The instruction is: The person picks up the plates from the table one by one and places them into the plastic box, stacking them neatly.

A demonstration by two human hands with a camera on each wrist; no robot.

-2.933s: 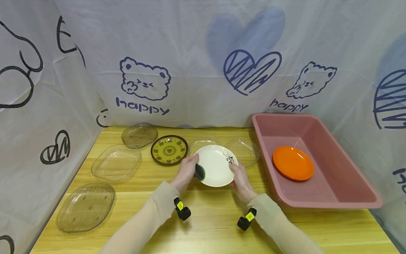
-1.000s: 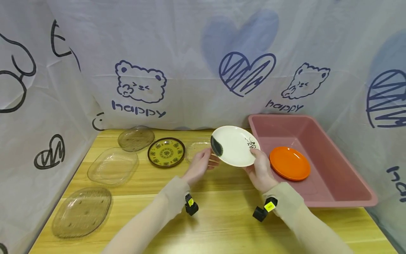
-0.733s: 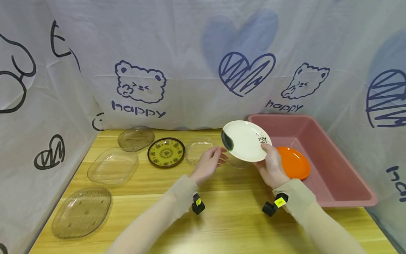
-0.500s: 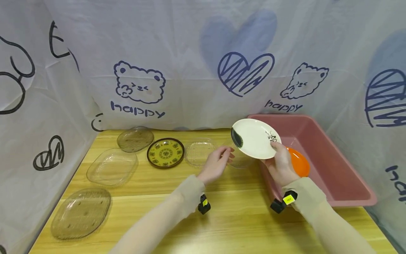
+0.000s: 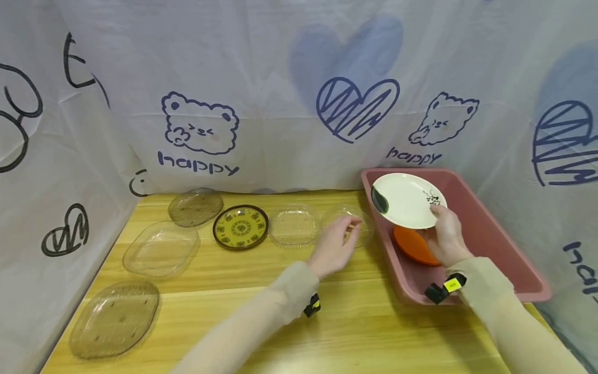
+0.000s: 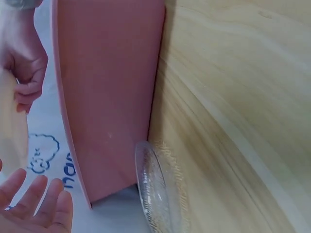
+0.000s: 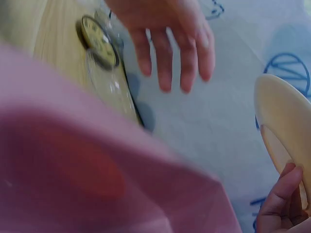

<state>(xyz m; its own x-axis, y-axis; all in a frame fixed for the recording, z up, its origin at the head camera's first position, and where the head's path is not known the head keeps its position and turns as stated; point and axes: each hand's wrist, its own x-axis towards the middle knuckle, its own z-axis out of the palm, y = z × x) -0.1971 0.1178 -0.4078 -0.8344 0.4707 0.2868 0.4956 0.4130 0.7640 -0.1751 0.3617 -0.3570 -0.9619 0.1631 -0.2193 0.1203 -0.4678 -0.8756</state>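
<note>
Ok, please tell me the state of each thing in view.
White plate, lifted off the table
Right hand, pinching that plate's rim
Left hand, holding nothing, fingers extended
Tub, upright
Orange plate, lying in tub, partly hidden
Yellow plate, face up on table
Five see-through plates, lying on table
Cloth, hanging, creased

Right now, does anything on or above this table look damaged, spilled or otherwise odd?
Nothing stands out: no spill or break shows. The right hand holds the white plate above the pink tub; the plate's dark patch looks like decoration, not damage.
</note>
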